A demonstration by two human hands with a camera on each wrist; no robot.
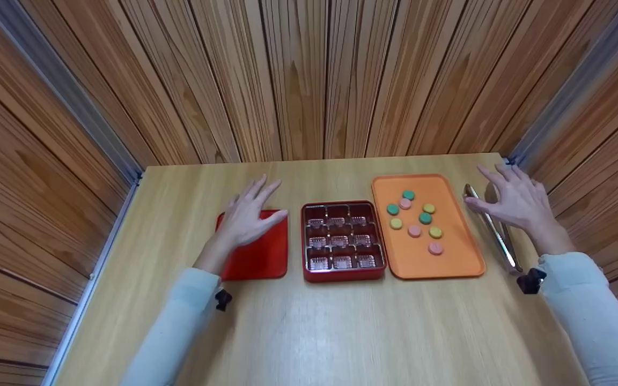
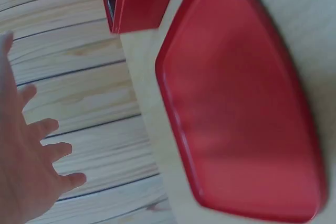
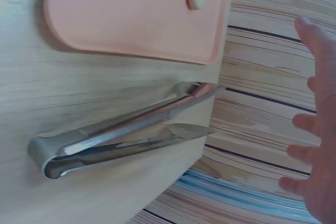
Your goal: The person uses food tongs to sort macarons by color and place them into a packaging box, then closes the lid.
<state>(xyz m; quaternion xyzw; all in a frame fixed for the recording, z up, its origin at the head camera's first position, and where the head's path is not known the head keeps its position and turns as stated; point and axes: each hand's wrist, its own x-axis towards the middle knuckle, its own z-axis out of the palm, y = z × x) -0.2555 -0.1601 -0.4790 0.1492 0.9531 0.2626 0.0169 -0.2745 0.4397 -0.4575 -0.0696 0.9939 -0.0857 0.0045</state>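
Note:
My left hand (image 1: 247, 217) is held with fingers spread over a shallow red tray or lid (image 1: 260, 257), partly covering it in the head view. In the left wrist view that hand (image 2: 26, 166) holds nothing, and the red piece (image 2: 241, 103) lies flat with a raised rim. On the far right, my right hand (image 1: 518, 201) is above metal tongs (image 1: 497, 233), its fingers spread and gripping nothing. The right wrist view shows the tongs (image 3: 147, 117) lying on the table, their arms apart, with the hand (image 3: 320, 145) off to the side.
Between the hands stands a red box (image 1: 344, 275) with a clear divided insert. Right of it, an orange tray (image 1: 427, 268) carries several pink, yellow and green macaron-like discs (image 1: 414, 231). Wood-plank walls (image 1: 298, 80) enclose the table (image 1: 341, 332) at the back and sides.

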